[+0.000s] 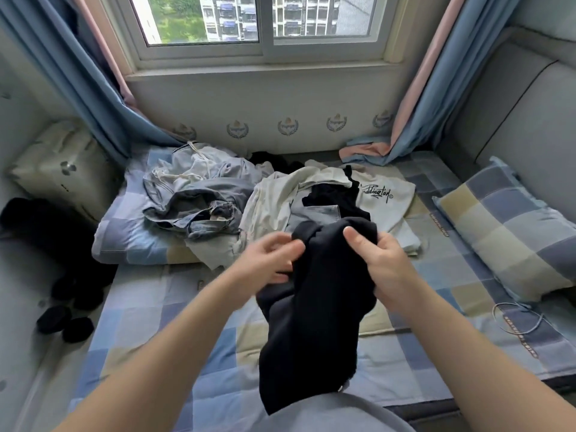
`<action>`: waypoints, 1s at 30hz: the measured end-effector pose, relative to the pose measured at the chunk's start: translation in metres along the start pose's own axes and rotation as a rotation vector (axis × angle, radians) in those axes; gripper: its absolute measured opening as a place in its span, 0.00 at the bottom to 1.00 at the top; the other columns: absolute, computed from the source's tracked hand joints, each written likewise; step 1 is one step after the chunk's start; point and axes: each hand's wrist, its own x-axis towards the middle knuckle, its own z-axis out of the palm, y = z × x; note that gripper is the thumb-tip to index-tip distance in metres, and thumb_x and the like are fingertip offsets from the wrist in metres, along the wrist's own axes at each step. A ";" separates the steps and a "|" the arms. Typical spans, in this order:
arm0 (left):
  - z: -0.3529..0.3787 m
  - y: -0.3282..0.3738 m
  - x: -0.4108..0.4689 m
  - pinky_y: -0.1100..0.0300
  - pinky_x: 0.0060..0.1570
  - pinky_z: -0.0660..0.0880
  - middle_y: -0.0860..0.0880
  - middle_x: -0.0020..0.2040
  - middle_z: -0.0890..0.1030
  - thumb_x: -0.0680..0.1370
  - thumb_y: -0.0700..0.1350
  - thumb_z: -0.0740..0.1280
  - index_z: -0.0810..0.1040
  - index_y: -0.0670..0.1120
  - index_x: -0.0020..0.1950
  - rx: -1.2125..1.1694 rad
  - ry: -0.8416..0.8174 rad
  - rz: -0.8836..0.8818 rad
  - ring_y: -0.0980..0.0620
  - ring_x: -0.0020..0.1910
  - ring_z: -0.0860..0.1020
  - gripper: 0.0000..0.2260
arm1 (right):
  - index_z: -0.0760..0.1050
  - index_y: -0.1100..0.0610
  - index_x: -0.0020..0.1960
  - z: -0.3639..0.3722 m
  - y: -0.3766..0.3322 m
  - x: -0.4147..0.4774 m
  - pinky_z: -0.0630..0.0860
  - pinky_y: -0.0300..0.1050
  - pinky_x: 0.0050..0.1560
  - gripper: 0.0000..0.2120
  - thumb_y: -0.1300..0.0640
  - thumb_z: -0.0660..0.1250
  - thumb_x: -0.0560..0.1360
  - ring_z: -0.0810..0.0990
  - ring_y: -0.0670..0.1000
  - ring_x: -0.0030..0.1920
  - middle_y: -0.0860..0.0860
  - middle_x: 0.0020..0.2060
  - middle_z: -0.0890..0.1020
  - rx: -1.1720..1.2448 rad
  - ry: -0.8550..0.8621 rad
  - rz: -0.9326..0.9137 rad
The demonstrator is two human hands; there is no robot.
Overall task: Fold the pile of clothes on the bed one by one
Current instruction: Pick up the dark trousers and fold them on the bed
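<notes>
While the left hand and right hand clutch the bunched black garment above the checked bed, the clothes pile lies just behind it, a pillow off right

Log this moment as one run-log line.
left hand: grips black garment | right hand: grips it too | state: bunched, held above bed | pile: unfolded

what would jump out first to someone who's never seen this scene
First the black garment, hanging mid-frame over the checked bed, held at its top by the left hand and the right hand. Behind it an unfolded pile of clothes sprawls toward the wall, with a white shirt with black script on its right side. Above, a bright window sits between blue curtains.
</notes>
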 end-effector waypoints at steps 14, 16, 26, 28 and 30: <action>0.006 0.000 0.010 0.55 0.48 0.80 0.48 0.47 0.87 0.84 0.48 0.62 0.84 0.47 0.51 0.169 -0.052 0.159 0.49 0.47 0.84 0.12 | 0.81 0.60 0.51 -0.048 -0.036 0.013 0.80 0.40 0.42 0.12 0.54 0.62 0.83 0.85 0.49 0.44 0.53 0.42 0.87 -0.259 0.007 -0.022; 0.000 0.006 0.010 0.46 0.53 0.80 0.45 0.50 0.87 0.83 0.52 0.62 0.85 0.51 0.52 0.196 -0.006 0.208 0.44 0.51 0.84 0.12 | 0.82 0.60 0.50 -0.055 -0.045 0.016 0.80 0.40 0.40 0.12 0.56 0.62 0.83 0.86 0.50 0.43 0.53 0.41 0.87 -0.322 -0.045 -0.019; -0.023 0.010 0.000 0.37 0.48 0.78 0.37 0.47 0.85 0.73 0.66 0.72 0.84 0.51 0.50 0.265 -0.042 0.194 0.43 0.43 0.81 0.19 | 0.83 0.62 0.50 -0.078 -0.061 0.051 0.79 0.43 0.38 0.07 0.60 0.68 0.80 0.83 0.51 0.38 0.55 0.40 0.85 -0.533 -0.050 -0.032; -0.025 0.004 -0.003 0.39 0.51 0.77 0.34 0.51 0.84 0.70 0.60 0.75 0.85 0.47 0.52 0.232 -0.138 0.102 0.41 0.46 0.82 0.19 | 0.83 0.64 0.52 -0.077 -0.065 0.053 0.79 0.43 0.39 0.08 0.59 0.68 0.80 0.83 0.52 0.40 0.56 0.41 0.85 -0.535 -0.059 -0.053; -0.026 0.001 -0.005 0.49 0.50 0.79 0.36 0.50 0.85 0.72 0.50 0.77 0.85 0.44 0.52 0.273 -0.241 0.005 0.41 0.48 0.84 0.14 | 0.83 0.65 0.53 -0.075 -0.069 0.053 0.79 0.43 0.39 0.09 0.59 0.69 0.80 0.83 0.52 0.40 0.57 0.42 0.85 -0.545 -0.070 -0.067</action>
